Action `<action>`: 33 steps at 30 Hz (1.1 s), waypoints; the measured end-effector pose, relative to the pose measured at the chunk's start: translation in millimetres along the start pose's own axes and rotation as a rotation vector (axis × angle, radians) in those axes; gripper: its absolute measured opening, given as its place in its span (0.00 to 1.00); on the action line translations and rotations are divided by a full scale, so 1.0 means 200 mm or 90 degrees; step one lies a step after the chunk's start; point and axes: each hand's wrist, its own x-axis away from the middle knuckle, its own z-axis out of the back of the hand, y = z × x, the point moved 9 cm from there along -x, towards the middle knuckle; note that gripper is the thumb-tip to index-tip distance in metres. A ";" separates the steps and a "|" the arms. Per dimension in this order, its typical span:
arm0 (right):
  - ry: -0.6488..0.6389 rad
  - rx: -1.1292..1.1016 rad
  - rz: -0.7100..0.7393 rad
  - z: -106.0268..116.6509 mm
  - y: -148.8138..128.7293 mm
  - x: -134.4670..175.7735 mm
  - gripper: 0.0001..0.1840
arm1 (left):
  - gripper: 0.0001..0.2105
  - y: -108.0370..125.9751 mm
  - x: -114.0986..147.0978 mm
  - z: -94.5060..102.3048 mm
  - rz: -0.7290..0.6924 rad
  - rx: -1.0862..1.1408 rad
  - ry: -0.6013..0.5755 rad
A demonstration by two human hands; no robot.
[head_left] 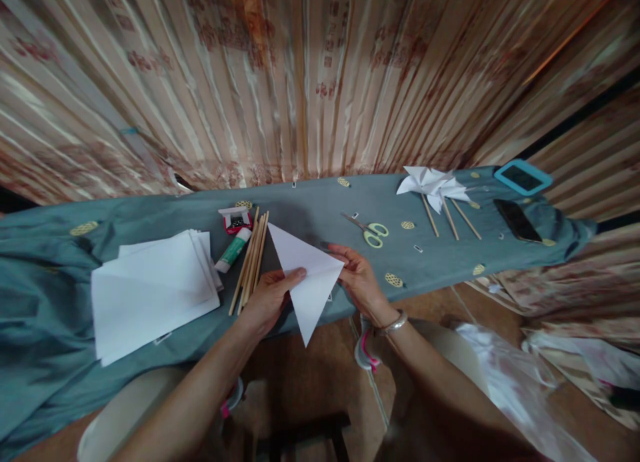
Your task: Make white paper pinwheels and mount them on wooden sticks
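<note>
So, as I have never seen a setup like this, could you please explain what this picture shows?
There is no machine here, only a person at work; the single picture comes from a camera worn on their head, looking forward and down. The left hand pinches a white paper triangle, and the right hand is at its right corner. On the grey-green cloth, from left to right, lie a stack of white paper, a green-and-white tube near a small red box, a bundle of wooden sticks, scissors, white paper pinwheels on sticks, and a dark phone.
</note>
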 end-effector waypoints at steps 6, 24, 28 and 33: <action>-0.030 0.071 0.012 -0.01 -0.02 -0.01 0.07 | 0.23 0.04 -0.03 0.04 -0.092 -0.104 0.024; 0.055 0.207 0.073 0.03 -0.10 -0.02 0.12 | 0.14 0.29 0.08 0.02 -0.439 -0.597 0.071; 0.058 0.209 0.064 0.07 -0.09 -0.01 0.14 | 0.15 0.27 0.02 0.13 -0.342 -0.440 0.117; 0.073 0.130 0.019 0.13 -0.06 0.00 0.16 | 0.20 0.21 -0.04 0.20 -0.271 -0.173 0.130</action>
